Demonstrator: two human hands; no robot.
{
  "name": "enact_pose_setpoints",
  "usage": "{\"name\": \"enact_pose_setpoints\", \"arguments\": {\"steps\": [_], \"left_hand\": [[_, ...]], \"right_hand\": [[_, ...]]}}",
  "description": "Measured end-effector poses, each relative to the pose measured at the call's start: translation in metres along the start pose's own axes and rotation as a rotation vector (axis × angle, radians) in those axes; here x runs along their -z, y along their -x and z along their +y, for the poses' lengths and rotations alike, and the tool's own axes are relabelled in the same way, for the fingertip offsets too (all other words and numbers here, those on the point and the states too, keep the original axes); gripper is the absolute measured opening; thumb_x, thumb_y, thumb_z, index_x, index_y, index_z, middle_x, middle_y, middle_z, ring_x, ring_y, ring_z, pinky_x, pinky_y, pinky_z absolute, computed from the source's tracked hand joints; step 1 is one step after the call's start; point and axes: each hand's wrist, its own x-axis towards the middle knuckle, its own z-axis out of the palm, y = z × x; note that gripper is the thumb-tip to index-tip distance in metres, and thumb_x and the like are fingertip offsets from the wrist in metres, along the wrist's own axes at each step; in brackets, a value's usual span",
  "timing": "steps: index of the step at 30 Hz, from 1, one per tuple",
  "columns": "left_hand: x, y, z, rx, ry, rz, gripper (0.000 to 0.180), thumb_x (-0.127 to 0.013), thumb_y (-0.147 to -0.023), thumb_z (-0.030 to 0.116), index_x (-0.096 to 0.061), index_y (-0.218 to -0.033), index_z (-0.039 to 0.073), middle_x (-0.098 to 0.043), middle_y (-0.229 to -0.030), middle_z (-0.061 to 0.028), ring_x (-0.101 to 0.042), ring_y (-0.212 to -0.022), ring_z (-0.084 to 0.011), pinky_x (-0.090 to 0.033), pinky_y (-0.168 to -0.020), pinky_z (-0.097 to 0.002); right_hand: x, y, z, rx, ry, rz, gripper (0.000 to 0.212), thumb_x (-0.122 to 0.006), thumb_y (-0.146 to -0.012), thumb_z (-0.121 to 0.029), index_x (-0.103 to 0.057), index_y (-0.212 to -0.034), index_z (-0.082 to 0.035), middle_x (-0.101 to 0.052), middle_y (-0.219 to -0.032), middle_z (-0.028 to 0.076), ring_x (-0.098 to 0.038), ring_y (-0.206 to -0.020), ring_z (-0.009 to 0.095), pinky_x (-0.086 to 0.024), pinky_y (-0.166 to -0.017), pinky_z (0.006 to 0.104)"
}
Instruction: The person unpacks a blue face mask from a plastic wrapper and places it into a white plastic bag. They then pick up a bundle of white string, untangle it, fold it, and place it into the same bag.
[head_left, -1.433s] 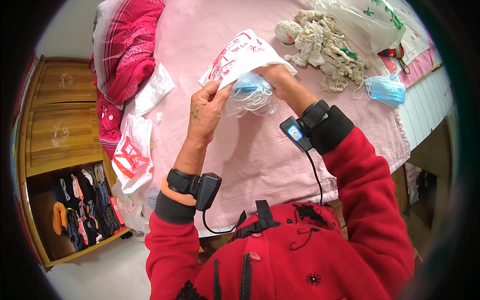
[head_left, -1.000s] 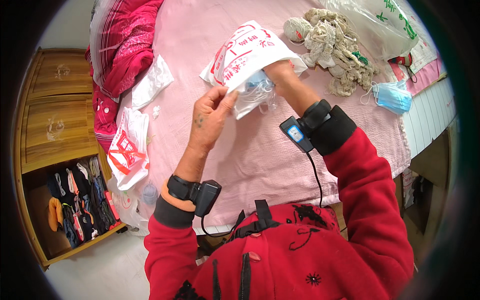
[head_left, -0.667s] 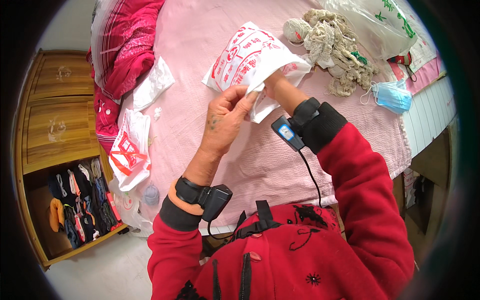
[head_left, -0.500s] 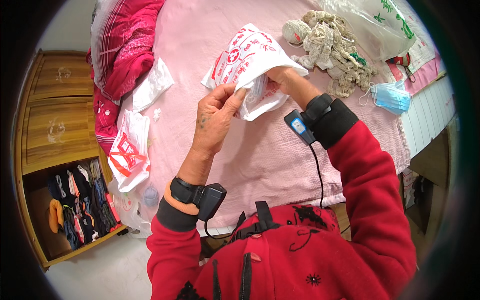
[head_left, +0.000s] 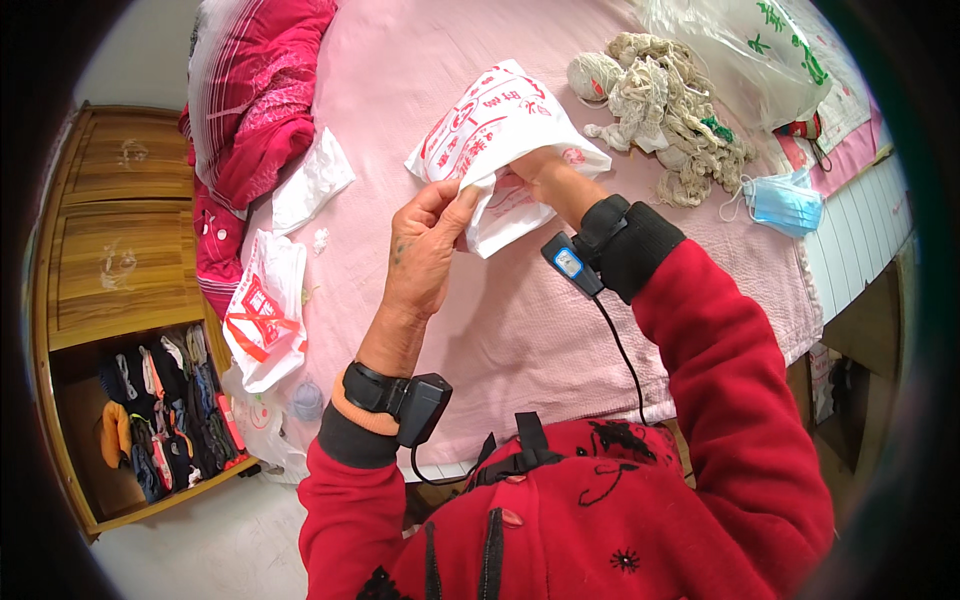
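Note:
A white plastic bag (head_left: 500, 110) with red print lies over the pink bedspread, its mouth facing me. My left hand (head_left: 428, 240) pinches the near left edge of that mouth between thumb and fingers. Inside the opening is my right hand (head_left: 548, 178), in past the knuckles, so its fingers are hidden. What the bag contains, if anything, is out of sight. Just beyond my right hand sits a heap of cream yarn (head_left: 672, 110) with a white ball of yarn (head_left: 594, 76) at its left side.
A blue face mask (head_left: 784, 203) lies near the right edge of the bed (head_left: 560, 350). A clear plastic bag (head_left: 770, 60) is at the back right. On the left are a red quilt (head_left: 262, 110), another white bag (head_left: 268, 310) and a wooden cabinet (head_left: 120, 260) with an open drawer of clothes.
My right hand has pushed deeper into the bag, its forearm shifting left. The bag's mouth has tipped, and white contents seen inside are now covered. My left hand keeps its pinch.

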Motion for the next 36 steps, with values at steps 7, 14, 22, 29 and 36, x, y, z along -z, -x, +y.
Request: {"name": "enact_pose_setpoints", "arguments": {"steps": [7,14,22,29,36], "left_hand": [[0.023,-0.011,-0.018,-0.014,-0.225,0.008,0.020,-0.066,-0.077,0.013,-0.060,-0.093,0.002,-0.060,-0.076,-0.0001,-0.054,-0.066,-0.0040,-0.044,-0.060,-0.0172],[0.036,-0.010,-0.041,0.007,-0.284,0.070,0.022,-0.065,-0.078,0.020,-0.059,-0.091,0.002,-0.057,-0.075,-0.0001,-0.051,-0.066,-0.0052,-0.042,-0.060,-0.0179],[0.017,0.038,-0.080,-0.054,-0.422,0.271,0.090,-0.071,-0.066,0.045,-0.023,-0.129,0.000,-0.031,-0.124,-0.0160,-0.040,-0.107,-0.0247,-0.039,-0.087,-0.0364],[0.006,0.033,-0.088,0.320,0.047,0.242,0.059,-0.065,-0.076,0.034,-0.039,-0.118,0.002,-0.051,-0.105,-0.0094,-0.049,-0.096,-0.0164,-0.043,-0.075,-0.0295],[0.001,0.026,-0.081,0.497,0.239,0.188,0.037,-0.055,-0.085,0.025,-0.046,-0.111,0.000,-0.059,-0.096,-0.0119,-0.059,-0.081,-0.0165,-0.047,-0.066,-0.0261]], "right_hand": [[-0.002,-0.004,0.010,-0.005,-0.147,-0.010,0.020,-0.049,-0.086,-0.020,-0.054,-0.100,-0.007,-0.060,-0.093,0.007,-0.059,-0.080,0.018,-0.050,-0.068,0.0337],[0.000,0.003,0.017,0.014,-0.239,-0.058,0.020,-0.050,-0.086,-0.017,-0.053,-0.103,-0.008,-0.061,-0.095,0.006,-0.060,-0.083,0.018,-0.051,-0.069,0.0329],[0.010,0.035,0.008,0.002,-0.081,-0.065,0.025,-0.048,-0.087,-0.021,-0.050,-0.108,-0.007,-0.060,-0.096,0.008,-0.060,-0.083,0.018,-0.052,-0.065,0.0318],[0.013,0.043,0.033,-0.004,-0.039,-0.092,0.024,-0.055,-0.082,-0.011,-0.053,-0.104,-0.001,-0.061,-0.086,0.009,-0.060,-0.074,0.017,-0.051,-0.057,0.0274],[0.015,0.037,0.038,-0.018,-0.169,-0.162,0.025,-0.054,-0.082,-0.011,-0.052,-0.105,-0.001,-0.060,-0.090,0.009,-0.060,-0.075,0.018,-0.051,-0.058,0.0275]]}}
